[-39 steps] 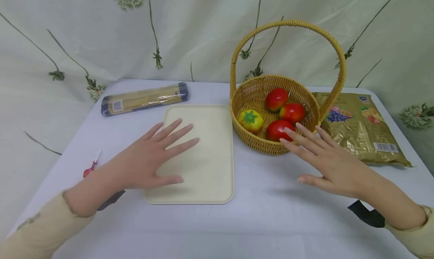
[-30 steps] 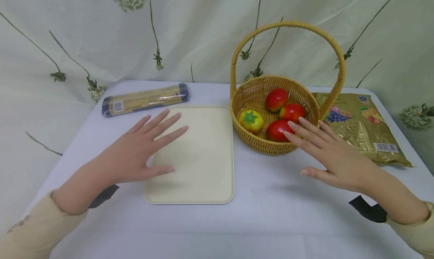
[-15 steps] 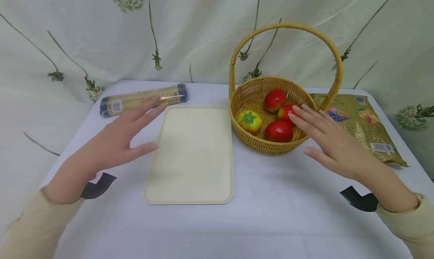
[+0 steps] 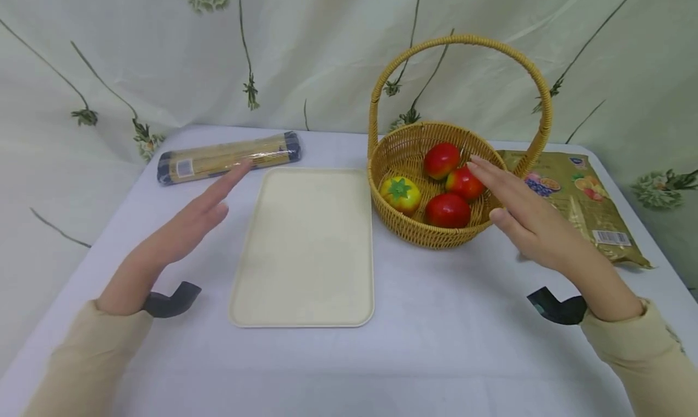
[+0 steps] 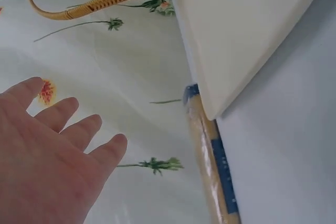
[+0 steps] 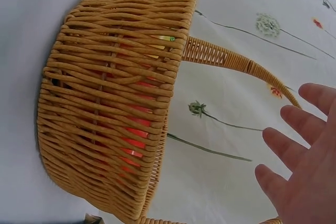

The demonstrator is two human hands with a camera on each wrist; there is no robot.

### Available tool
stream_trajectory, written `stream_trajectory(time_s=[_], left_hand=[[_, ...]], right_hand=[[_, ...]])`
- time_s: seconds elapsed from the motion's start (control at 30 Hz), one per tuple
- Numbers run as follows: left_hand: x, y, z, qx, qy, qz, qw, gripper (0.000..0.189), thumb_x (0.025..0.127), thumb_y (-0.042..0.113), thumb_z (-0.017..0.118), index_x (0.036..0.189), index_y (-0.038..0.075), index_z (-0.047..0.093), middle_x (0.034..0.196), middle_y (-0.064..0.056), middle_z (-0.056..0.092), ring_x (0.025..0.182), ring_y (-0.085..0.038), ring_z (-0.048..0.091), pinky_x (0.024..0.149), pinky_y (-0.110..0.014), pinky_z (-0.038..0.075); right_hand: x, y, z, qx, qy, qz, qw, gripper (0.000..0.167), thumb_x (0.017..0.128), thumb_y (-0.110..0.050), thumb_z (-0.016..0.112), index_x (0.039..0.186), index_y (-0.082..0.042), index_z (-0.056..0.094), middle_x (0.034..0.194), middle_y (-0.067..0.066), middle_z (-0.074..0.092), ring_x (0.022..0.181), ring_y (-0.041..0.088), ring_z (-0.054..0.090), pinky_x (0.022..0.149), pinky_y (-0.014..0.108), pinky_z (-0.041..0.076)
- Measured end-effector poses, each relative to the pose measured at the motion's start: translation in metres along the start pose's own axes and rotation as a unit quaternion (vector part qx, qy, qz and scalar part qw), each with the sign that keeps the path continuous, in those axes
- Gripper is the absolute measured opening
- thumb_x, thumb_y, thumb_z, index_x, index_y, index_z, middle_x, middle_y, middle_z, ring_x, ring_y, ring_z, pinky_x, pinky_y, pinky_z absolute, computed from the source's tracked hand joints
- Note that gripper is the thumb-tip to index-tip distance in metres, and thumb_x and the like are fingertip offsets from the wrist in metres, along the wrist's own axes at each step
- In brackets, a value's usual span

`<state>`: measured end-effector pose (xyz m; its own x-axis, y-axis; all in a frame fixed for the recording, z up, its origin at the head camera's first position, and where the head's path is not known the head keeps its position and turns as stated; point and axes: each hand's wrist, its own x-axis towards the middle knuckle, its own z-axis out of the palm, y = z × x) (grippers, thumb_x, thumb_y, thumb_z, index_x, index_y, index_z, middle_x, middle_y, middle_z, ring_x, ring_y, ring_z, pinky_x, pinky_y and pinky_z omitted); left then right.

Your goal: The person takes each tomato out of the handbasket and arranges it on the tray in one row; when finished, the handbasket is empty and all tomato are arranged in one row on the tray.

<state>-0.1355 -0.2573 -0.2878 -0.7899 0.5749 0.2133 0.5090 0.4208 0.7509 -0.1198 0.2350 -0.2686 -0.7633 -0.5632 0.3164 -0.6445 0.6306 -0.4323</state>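
Note:
My left hand point(image 4: 188, 223) is held up left of the cream tray point(image 4: 308, 247), fingers straight and nothing in it. In the head view its fingertips overlap the long plastic-wrapped bundle with dark blue ends point(image 4: 218, 159). My right hand point(image 4: 534, 223), also straight-fingered and holding nothing, is raised by the right side of the wicker basket point(image 4: 422, 236). Inside the basket lie three red fruits point(image 4: 448, 211) and a yellow one with a green leafy top point(image 4: 400, 194). The right wrist view shows the basket's woven side point(image 6: 110, 103) beside the fingers.
Behind my right hand a gold bag with fruit pictures point(image 4: 586, 205) lies on the white-covered table point(image 4: 349, 356). The basket's tall arched handle point(image 4: 463, 39) stands upright. A flower-printed cloth point(image 4: 327, 59) hangs at the back.
My left hand has moved left, away from over the tray. Both hands have turned from palms-down with spread fingers to edge-on with fingers together. The objects have stayed in place.

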Motion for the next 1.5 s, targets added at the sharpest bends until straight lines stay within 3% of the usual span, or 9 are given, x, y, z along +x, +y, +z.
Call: stream_trajectory(time_s=[0.13, 0.3, 0.4, 0.57, 0.73, 0.87, 1.1, 1.27, 1.5], left_hand=[[-0.002, -0.010, 0.003, -0.052, 0.016, -0.046, 0.9975, 0.049, 0.103, 0.025, 0.024, 0.151, 0.022, 0.014, 0.155, 0.003, 0.008, 0.140, -0.021, 0.005, 0.110, -0.049, 0.006], [-0.005, -0.022, 0.004, -0.085, 0.044, -0.054, 0.9939, 0.047, 0.105, 0.020, 0.024, 0.150, 0.011, 0.019, 0.155, -0.006, 0.014, 0.139, -0.015, 0.010, 0.108, -0.023, 0.017], [-0.006, -0.032, 0.004, -0.098, 0.053, -0.067, 0.9916, 0.047, 0.105, 0.022, 0.026, 0.149, 0.008, 0.022, 0.153, -0.009, 0.018, 0.139, -0.016, 0.014, 0.105, -0.017, 0.021], [-0.007, -0.054, 0.007, -0.081, 0.066, -0.121, 0.9872, 0.047, 0.102, 0.024, 0.040, 0.148, 0.013, 0.030, 0.150, -0.010, 0.028, 0.136, -0.019, 0.022, 0.107, -0.027, 0.025], [-0.005, -0.072, 0.013, -0.084, 0.067, -0.151, 0.9827, 0.048, 0.100, 0.020, 0.047, 0.145, 0.012, 0.035, 0.147, -0.010, 0.034, 0.135, -0.018, 0.026, 0.106, -0.031, 0.027], [-0.007, -0.080, 0.016, -0.083, 0.045, -0.158, 0.9829, 0.051, 0.098, 0.020, 0.051, 0.146, 0.009, 0.033, 0.147, -0.010, 0.033, 0.135, -0.023, 0.025, 0.107, -0.042, 0.025], [-0.016, -0.087, 0.015, -0.025, -0.016, -0.138, 0.9900, 0.059, 0.093, 0.016, 0.061, 0.146, 0.013, 0.035, 0.150, -0.008, 0.027, 0.137, -0.025, 0.020, 0.103, -0.015, 0.021], [-0.017, -0.089, 0.016, 0.003, -0.037, -0.124, 0.9916, 0.060, 0.092, 0.017, 0.062, 0.146, 0.014, 0.035, 0.153, -0.010, 0.019, 0.138, -0.030, 0.014, 0.108, -0.025, 0.014], [-0.013, -0.090, 0.019, 0.003, -0.051, -0.122, 0.9913, 0.057, 0.092, 0.017, 0.061, 0.144, 0.012, 0.038, 0.153, -0.013, 0.018, 0.138, -0.032, 0.011, 0.109, -0.028, 0.012]], right_hand=[[0.003, 0.004, 0.002, 0.032, 0.010, 0.023, 0.9992, 0.054, 0.100, -0.023, 0.041, 0.150, -0.025, 0.022, 0.154, -0.003, 0.017, 0.139, 0.025, 0.015, 0.101, 0.066, 0.018], [0.007, 0.008, 0.005, 0.066, 0.034, 0.044, 0.9963, 0.051, 0.101, -0.020, 0.041, 0.149, -0.025, 0.025, 0.152, -0.004, 0.022, 0.138, 0.018, 0.016, 0.104, 0.060, 0.018], [0.010, 0.013, 0.007, 0.088, 0.051, 0.054, 0.9934, 0.050, 0.101, -0.017, 0.042, 0.148, -0.023, 0.029, 0.150, -0.004, 0.027, 0.137, 0.016, 0.022, 0.106, 0.051, 0.024], [0.013, 0.018, 0.010, 0.121, 0.078, 0.082, 0.9862, 0.047, 0.099, -0.013, 0.045, 0.145, -0.016, 0.036, 0.145, 0.004, 0.038, 0.131, 0.021, 0.035, 0.100, 0.032, 0.037], [0.013, 0.023, 0.013, 0.146, 0.095, 0.105, 0.9792, 0.044, 0.100, -0.015, 0.044, 0.144, -0.012, 0.039, 0.142, 0.011, 0.042, 0.128, 0.024, 0.038, 0.098, 0.031, 0.039], [0.014, 0.027, 0.014, 0.160, 0.096, 0.106, 0.9768, 0.043, 0.101, -0.016, 0.042, 0.143, -0.011, 0.040, 0.141, 0.010, 0.043, 0.127, 0.023, 0.039, 0.099, 0.028, 0.038], [0.023, 0.031, 0.020, 0.211, 0.086, 0.114, 0.9669, 0.042, 0.101, -0.018, 0.039, 0.143, -0.012, 0.039, 0.141, 0.009, 0.042, 0.128, 0.023, 0.037, 0.103, 0.043, 0.033], [0.028, 0.035, 0.023, 0.222, 0.088, 0.119, 0.9638, 0.042, 0.101, -0.018, 0.039, 0.143, -0.010, 0.039, 0.142, 0.013, 0.041, 0.128, 0.024, 0.037, 0.102, 0.051, 0.031], [0.028, 0.043, 0.024, 0.222, 0.075, 0.139, 0.9622, 0.044, 0.101, -0.021, 0.042, 0.143, -0.007, 0.038, 0.140, 0.015, 0.042, 0.127, 0.025, 0.038, 0.101, 0.047, 0.034]])
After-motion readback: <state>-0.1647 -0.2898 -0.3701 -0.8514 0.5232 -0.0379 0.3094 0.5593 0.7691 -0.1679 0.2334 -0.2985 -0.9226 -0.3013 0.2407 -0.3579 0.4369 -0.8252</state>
